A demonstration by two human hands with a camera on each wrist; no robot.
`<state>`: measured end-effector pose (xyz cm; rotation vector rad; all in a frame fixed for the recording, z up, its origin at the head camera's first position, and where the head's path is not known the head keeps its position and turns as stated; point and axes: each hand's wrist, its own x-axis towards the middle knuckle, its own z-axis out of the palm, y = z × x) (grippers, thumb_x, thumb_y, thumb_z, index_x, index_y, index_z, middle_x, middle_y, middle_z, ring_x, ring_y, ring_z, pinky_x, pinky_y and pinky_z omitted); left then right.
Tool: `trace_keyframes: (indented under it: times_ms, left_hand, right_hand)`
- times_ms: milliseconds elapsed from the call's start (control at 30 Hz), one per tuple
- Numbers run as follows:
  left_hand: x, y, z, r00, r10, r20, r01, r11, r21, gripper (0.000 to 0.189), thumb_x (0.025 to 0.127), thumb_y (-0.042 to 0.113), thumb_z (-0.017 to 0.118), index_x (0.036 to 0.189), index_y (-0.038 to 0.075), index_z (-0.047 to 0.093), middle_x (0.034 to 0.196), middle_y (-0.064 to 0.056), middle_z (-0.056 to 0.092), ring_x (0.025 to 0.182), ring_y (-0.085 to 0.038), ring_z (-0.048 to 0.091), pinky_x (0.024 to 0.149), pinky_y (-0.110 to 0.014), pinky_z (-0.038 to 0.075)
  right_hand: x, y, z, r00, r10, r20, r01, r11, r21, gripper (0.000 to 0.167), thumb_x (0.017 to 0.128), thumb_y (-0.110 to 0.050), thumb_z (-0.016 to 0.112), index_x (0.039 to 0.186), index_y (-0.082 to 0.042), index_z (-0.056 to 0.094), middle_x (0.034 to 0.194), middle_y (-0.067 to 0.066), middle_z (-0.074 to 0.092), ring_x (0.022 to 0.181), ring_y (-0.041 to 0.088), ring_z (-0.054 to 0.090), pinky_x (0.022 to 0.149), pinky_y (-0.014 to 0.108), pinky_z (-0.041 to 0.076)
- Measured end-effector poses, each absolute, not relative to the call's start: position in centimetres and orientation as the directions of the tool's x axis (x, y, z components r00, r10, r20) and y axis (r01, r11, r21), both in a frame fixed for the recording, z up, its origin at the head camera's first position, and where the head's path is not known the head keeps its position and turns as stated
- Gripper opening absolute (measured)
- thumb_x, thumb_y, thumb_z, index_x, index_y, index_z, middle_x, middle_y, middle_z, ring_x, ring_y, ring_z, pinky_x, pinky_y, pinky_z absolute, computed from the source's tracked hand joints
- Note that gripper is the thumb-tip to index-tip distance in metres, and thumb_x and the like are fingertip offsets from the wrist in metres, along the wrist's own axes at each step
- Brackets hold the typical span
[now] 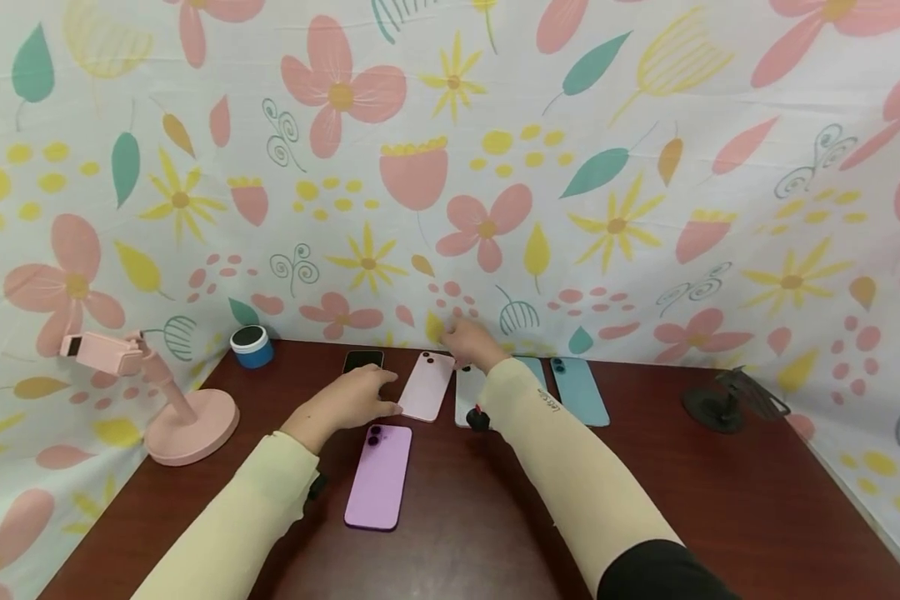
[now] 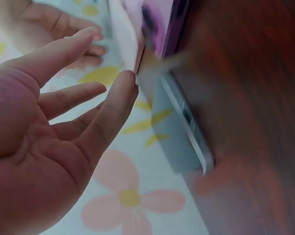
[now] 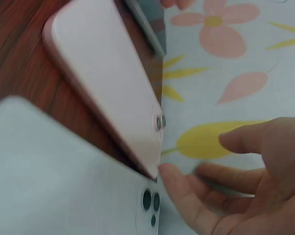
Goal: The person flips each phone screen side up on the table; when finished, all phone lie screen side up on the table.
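Altogether, six phones are seen on the reddish-brown tabletop [image 1: 457, 533], which is smooth and faintly glossy; all are thin slabs with rounded corners. Five are ranged along the foot of the flower-printed cloth [image 1: 487, 108]: one dark-faced phone [image 1: 360, 359], one pink phone [image 1: 425, 386], one white phone [image 1: 467, 393], one light blue phone [image 1: 534, 367], partly covered by the right sleeve [image 1: 562, 458], and one teal phone [image 1: 581, 393]. One purple phone [image 1: 379, 482] is placed nearer the wearer. Two round lenses are shown on the pink back, three dark circles on the white

Two hands are present, both with fingers loosely extended and nothing grasped. The left hand [image 1: 348, 402] is held between the dark-faced and pink phones; the right hand [image 1: 471, 342] is held at the upper ends of the pink and white ones, beside the cloth. Contact cannot be determined. Also included are one blue cylindrical jar [image 1: 255, 357] and two round-based stands, one pink stand [image 1: 192, 427], one black stand [image 1: 714, 410]
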<state>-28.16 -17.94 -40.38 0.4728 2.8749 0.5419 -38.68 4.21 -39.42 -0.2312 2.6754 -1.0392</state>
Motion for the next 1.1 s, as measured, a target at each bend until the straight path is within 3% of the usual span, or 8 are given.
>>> trace_keyframes:
  times_ms: [67, 133, 367, 533, 800, 900, 1000, 1100]
  left_hand:
    - [-28.3, -17.3, -40.7, -0.93, 0.348, -0.121, 0.281, 0.883, 0.375, 0.064, 0.101, 0.033, 0.076, 0.154, 0.003, 0.056, 0.158, -0.022, 0.055, 0.15, -0.04, 0.051, 0.12, -0.054, 0.047]
    - [-28.5, -16.7, -41.1, -0.929, 0.347, -0.131, 0.279, 0.886, 0.369, 0.065, 0.1, 0.033, 0.077, 0.154, 0.004, 0.056, 0.158, -0.021, 0.055, 0.148, -0.039, 0.053, 0.119, -0.053, 0.047]
    - [-28.5, -15.6, -41.9, -0.925, 0.356, -0.134, 0.291, 0.889, 0.354, 0.068, 0.096, 0.029, 0.083, 0.152, 0.002, 0.058, 0.154, -0.022, 0.058, 0.143, -0.038, 0.058, 0.116, -0.051, 0.05]
    - [-28.7, -15.0, -42.1, -0.927, 0.352, -0.13, 0.286, 0.888, 0.36, 0.069, 0.094, 0.033, 0.084, 0.151, 0.003, 0.059, 0.153, -0.021, 0.059, 0.141, -0.036, 0.059, 0.115, -0.049, 0.052]
    - [-29.2, -14.6, -42.4, -0.928, 0.358, -0.103, 0.303, 0.886, 0.351, 0.061, 0.09, 0.029, 0.088, 0.141, 0.0, 0.069, 0.153, -0.018, 0.062, 0.143, -0.037, 0.058, 0.116, -0.048, 0.052]
    - [-29.5, -14.5, -42.6, -0.929, 0.361, -0.078, 0.315, 0.887, 0.338, 0.05, 0.088, 0.031, 0.09, 0.127, 0.002, 0.078, 0.149, -0.015, 0.066, 0.14, -0.035, 0.062, 0.113, -0.046, 0.054]
    - [-29.7, -14.5, -42.7, -0.924, 0.379, -0.048, 0.347, 0.886, 0.307, 0.03, 0.087, 0.032, 0.091, 0.097, 0.005, 0.082, 0.134, -0.013, 0.075, 0.119, -0.031, 0.071, 0.099, -0.042, 0.058]
    - [-29.8, -14.4, -42.8, -0.91, 0.414, -0.025, 0.393, 0.88, 0.265, 0.031, 0.088, 0.034, 0.09, 0.073, 0.012, 0.073, 0.121, -0.01, 0.079, 0.094, -0.023, 0.071, 0.081, -0.035, 0.056]
  right_hand:
    - [-38.6, 4.3, -39.2, -0.952, -0.229, -0.204, -0.04, 0.752, -0.657, 0.029, 0.11, -0.022, 0.049, 0.084, -0.008, 0.054, 0.071, -0.001, 0.05, 0.094, 0.037, 0.081, 0.089, 0.043, 0.065]
    - [-38.6, 4.3, -39.2, -0.948, -0.231, -0.218, -0.036, 0.762, -0.647, 0.032, 0.109, -0.023, 0.051, 0.08, -0.01, 0.053, 0.068, 0.0, 0.052, 0.091, 0.036, 0.082, 0.089, 0.042, 0.066]
    - [-38.5, 4.0, -39.8, -0.934, -0.25, -0.254, -0.042, 0.784, -0.62, 0.033, 0.109, -0.025, 0.052, 0.109, 0.004, 0.068, 0.083, 0.012, 0.07, 0.092, 0.034, 0.082, 0.091, 0.04, 0.064]
    - [-38.5, 3.8, -40.1, -0.942, -0.249, -0.226, -0.068, 0.8, -0.596, 0.035, 0.108, -0.025, 0.052, 0.109, 0.005, 0.071, 0.1, 0.022, 0.08, 0.087, 0.032, 0.079, 0.091, 0.045, 0.062]
    - [-38.7, 3.3, -40.3, -0.946, -0.243, -0.212, -0.078, 0.811, -0.58, 0.033, 0.105, -0.02, 0.056, 0.114, 0.007, 0.072, 0.098, 0.02, 0.079, 0.079, 0.027, 0.077, 0.081, 0.04, 0.063]
    - [-38.8, 3.1, -40.4, -0.946, -0.244, -0.214, -0.078, 0.81, -0.581, 0.035, 0.106, -0.019, 0.056, 0.125, 0.008, 0.068, 0.099, 0.018, 0.077, 0.085, 0.029, 0.078, 0.085, 0.04, 0.065]
    - [-39.0, 3.0, -40.4, -0.939, -0.264, -0.219, -0.098, 0.82, -0.564, 0.041, 0.107, -0.018, 0.055, 0.14, 0.006, 0.061, 0.099, 0.014, 0.072, 0.088, 0.028, 0.078, 0.088, 0.04, 0.065]
    - [-39.5, 2.8, -40.3, -0.928, -0.281, -0.244, -0.11, 0.834, -0.54, 0.043, 0.107, -0.018, 0.055, 0.145, 0.003, 0.056, 0.092, 0.01, 0.068, 0.085, 0.025, 0.076, 0.086, 0.037, 0.065]
